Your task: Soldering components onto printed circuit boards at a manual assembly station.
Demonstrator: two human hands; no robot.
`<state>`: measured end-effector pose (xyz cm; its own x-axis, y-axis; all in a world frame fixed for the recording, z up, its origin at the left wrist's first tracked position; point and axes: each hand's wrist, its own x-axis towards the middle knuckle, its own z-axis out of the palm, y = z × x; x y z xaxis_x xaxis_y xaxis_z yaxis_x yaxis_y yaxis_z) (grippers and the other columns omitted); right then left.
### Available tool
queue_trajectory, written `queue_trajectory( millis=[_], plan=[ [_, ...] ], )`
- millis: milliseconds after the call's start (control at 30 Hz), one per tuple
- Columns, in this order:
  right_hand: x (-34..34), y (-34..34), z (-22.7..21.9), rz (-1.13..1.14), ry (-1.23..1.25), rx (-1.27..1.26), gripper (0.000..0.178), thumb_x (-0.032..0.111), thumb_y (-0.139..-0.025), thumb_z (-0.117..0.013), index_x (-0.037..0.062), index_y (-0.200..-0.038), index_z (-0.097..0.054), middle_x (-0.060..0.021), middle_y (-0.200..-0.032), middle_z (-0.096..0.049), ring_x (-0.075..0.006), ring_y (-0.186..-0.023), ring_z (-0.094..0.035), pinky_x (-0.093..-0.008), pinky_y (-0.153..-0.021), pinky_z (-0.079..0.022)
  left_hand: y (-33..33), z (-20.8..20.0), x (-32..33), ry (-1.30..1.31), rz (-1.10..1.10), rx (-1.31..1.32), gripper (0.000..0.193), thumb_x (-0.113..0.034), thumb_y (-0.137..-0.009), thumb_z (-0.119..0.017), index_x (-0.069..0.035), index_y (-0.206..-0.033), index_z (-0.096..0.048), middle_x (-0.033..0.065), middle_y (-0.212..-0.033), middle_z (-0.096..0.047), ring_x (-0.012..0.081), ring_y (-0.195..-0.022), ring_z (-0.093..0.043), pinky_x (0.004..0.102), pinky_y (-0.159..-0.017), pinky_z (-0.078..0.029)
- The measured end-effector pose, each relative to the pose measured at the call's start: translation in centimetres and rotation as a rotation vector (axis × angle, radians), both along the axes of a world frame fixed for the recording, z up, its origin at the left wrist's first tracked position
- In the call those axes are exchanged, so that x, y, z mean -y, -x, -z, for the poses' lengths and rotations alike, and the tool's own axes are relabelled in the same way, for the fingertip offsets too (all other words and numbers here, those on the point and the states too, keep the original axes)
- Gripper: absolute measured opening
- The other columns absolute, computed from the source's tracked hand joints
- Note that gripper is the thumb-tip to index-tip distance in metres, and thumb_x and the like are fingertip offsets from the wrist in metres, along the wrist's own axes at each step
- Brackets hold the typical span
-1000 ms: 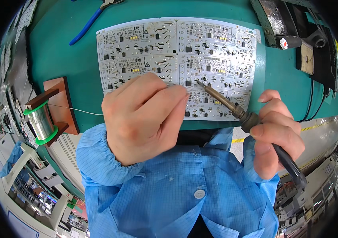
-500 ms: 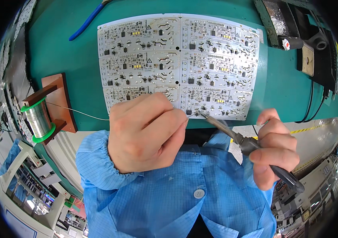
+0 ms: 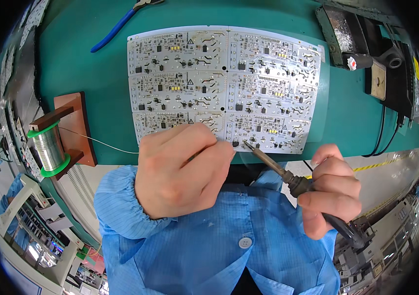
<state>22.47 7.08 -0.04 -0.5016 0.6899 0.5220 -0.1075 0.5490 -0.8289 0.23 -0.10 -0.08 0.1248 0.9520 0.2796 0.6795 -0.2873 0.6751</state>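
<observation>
A white circuit board panel (image 3: 180, 73), split into several like sections, lies on the green mat. My right hand (image 3: 332, 191) grips a soldering iron (image 3: 271, 163) by its dark handle. The iron's tip points up-left and meets, or nearly meets, the lower middle edge of the panel. My left hand (image 3: 185, 172) is closed over the panel's lower left part, its thumb and forefinger pinched close to the iron tip. Thin solder wire (image 3: 101, 142) runs from the spool (image 3: 48, 149) to this hand and disappears behind it; the end at the fingertips is barely visible.
The spool sits on a brown wooden stand (image 3: 82, 130) at the left. Blue-handled pliers (image 3: 116, 30) lie beyond the panel. A black soldering iron holder (image 3: 391, 78) with a sponge (image 3: 378, 81) stands at the right, dark cables (image 3: 384, 130) beside it.
The iron and my right hand have shifted slightly left, bringing the tip closer to my left fingertips. The whole view has moved a little, so the panel appears lower.
</observation>
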Motion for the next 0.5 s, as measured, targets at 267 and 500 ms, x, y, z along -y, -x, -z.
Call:
queue_trajectory(
  millis=[267, 500],
  plan=[
    [-0.9, -0.1, -1.0, -0.053, -0.028, 0.005, 0.009, 0.011, -0.067, -0.061, 0.0039, -0.070, -0.065, 0.0008, -0.047, -0.036, -0.0142, -0.046, -0.033, -0.0342, -0.055, -0.042, 0.6, -0.7, -2.1, -0.117, -0.163, 0.058, 0.022, 0.013, -0.059, -0.066, 0.001, -0.078, -0.064, 0.0083, -0.065, -0.054, 0.0166, -0.052, -0.053, 0.0248, -0.045, -0.039],
    [-2.9, 1.5, -1.3, -0.005, -0.079, 0.187, 0.015, 0.016, -0.078, -0.057, 0.0017, -0.081, -0.054, -0.0051, -0.055, -0.044, -0.0183, -0.055, -0.037, -0.0426, -0.063, -0.039, 1.3, 0.1, -4.0, -0.043, -0.140, -0.012, 0.019, 0.011, -0.066, -0.068, 0.000, -0.081, -0.066, 0.0068, -0.066, -0.053, 0.0156, -0.052, -0.050, 0.0252, -0.045, -0.036]
  ],
)
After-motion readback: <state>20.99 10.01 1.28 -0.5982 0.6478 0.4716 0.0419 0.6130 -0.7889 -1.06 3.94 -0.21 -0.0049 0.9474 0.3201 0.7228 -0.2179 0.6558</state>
